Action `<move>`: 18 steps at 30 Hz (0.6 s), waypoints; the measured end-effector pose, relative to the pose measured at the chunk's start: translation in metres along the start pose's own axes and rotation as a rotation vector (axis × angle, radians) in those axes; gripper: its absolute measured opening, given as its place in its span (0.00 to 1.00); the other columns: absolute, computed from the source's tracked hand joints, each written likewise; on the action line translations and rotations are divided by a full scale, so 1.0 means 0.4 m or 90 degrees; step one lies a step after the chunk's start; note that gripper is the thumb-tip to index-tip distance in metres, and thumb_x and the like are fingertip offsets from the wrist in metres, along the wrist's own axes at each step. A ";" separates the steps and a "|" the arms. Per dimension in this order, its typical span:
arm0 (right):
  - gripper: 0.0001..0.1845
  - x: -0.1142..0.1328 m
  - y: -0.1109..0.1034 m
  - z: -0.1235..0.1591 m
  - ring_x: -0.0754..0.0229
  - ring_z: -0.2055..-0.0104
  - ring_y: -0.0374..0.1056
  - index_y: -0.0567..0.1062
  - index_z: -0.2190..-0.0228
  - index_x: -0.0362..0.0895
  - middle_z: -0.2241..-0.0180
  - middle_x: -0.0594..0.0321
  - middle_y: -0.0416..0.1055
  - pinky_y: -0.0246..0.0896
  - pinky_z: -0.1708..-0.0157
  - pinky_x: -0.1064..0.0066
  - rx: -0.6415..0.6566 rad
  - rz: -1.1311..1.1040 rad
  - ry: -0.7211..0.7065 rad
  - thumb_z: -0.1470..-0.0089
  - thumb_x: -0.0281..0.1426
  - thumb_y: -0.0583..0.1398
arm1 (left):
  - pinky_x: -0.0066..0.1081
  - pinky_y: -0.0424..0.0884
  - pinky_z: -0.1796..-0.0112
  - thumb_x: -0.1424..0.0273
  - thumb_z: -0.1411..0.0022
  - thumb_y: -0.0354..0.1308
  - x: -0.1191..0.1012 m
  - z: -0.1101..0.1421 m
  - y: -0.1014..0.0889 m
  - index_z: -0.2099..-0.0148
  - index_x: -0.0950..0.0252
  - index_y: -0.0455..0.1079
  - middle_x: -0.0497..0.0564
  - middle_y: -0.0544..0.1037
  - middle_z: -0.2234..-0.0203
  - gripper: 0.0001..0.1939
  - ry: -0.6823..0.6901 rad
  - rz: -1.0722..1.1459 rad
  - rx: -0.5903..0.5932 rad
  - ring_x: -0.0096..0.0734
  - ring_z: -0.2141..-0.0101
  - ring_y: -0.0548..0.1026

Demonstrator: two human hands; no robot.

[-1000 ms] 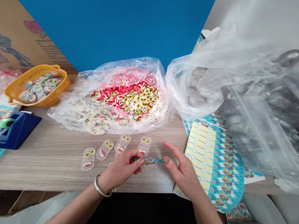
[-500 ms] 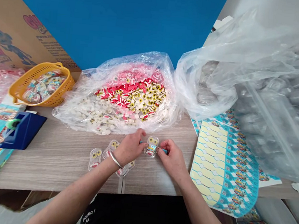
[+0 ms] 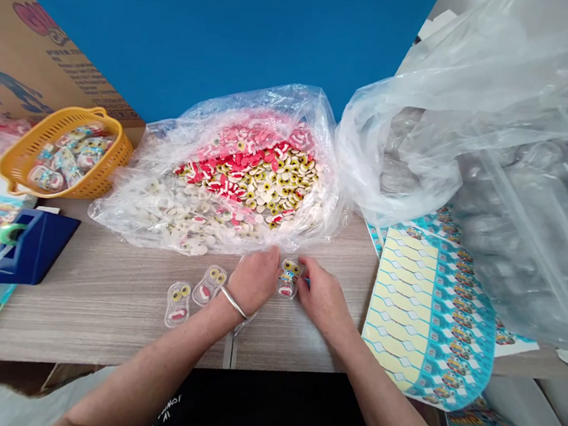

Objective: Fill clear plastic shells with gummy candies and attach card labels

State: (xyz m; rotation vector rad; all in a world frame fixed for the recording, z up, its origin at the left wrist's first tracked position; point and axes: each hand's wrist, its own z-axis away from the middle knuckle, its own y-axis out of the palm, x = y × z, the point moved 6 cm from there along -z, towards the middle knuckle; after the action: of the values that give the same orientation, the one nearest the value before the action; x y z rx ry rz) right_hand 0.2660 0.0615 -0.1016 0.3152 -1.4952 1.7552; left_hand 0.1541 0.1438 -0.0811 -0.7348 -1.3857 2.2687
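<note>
A small clear plastic pack (image 3: pixel 287 287) with two yellow eye pieces and a red-and-white mouth piece stands between my hands, a blue printed label around its narrow middle. My left hand (image 3: pixel 256 279), wearing a silver bangle, is closed at the pack's left edge, its fingertips partly hidden. From the right, my right hand (image 3: pixel 325 297) pinches the other edge, thumb and fingers at the label. Left of my left hand lie two similar packs without labels, a tilted pack (image 3: pixel 210 285) and a farther-left pack (image 3: pixel 178 304). Another pack is mostly hidden under my left wrist.
Behind my hands sits a clear bag (image 3: pixel 247 182) full of loose eye and mouth pieces. A yellow basket (image 3: pixel 94 174) holds labelled packs, near a dark blue stand (image 3: pixel 52 251). Label sheets (image 3: pixel 406 305) lie at right, beneath big plastic bags (image 3: pixel 515 215).
My left hand has turned and closed in against the pack's left side. The label's ends, which stuck out on both sides, are now folded round the pack. The view has shifted slightly.
</note>
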 end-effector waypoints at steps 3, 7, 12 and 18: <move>0.15 -0.007 -0.001 0.041 0.54 0.60 0.73 0.68 0.52 0.44 0.62 0.57 0.77 0.57 0.63 0.69 0.049 0.010 0.002 0.42 0.25 0.56 | 0.35 0.67 0.66 0.68 0.33 0.49 -0.026 0.043 0.013 0.53 0.66 0.65 0.59 0.79 0.67 0.09 0.012 -0.031 0.042 0.46 0.64 0.78; 0.15 -0.031 0.023 0.158 0.54 0.63 0.73 0.66 0.53 0.45 0.65 0.59 0.76 0.57 0.66 0.70 0.114 -0.025 0.019 0.42 0.24 0.55 | 0.35 0.66 0.69 0.65 0.32 0.48 -0.068 0.159 0.069 0.55 0.63 0.68 0.58 0.78 0.69 0.10 0.023 -0.010 0.108 0.46 0.67 0.78; 0.16 -0.018 0.074 0.266 0.54 0.63 0.73 0.66 0.53 0.47 0.65 0.59 0.76 0.56 0.67 0.69 0.141 -0.039 0.012 0.43 0.23 0.54 | 0.31 0.64 0.71 0.66 0.32 0.48 -0.058 0.304 0.105 0.60 0.61 0.70 0.56 0.75 0.58 0.10 -0.025 0.031 0.044 0.37 0.67 0.76; 0.14 0.021 0.107 0.271 0.53 0.64 0.73 0.67 0.55 0.46 0.67 0.59 0.75 0.56 0.67 0.68 0.164 -0.024 -0.011 0.43 0.25 0.56 | 0.34 0.66 0.67 0.56 0.38 0.57 0.095 0.466 0.127 0.62 0.62 0.70 0.52 0.77 0.71 0.14 -0.264 0.231 -0.080 0.39 0.70 0.75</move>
State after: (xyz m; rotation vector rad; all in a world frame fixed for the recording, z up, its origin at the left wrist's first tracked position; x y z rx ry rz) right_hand 0.1987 -0.0341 -0.0974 0.4876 -1.2670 1.9200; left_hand 0.0077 0.0129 -0.0652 -0.6160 -1.7061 2.7556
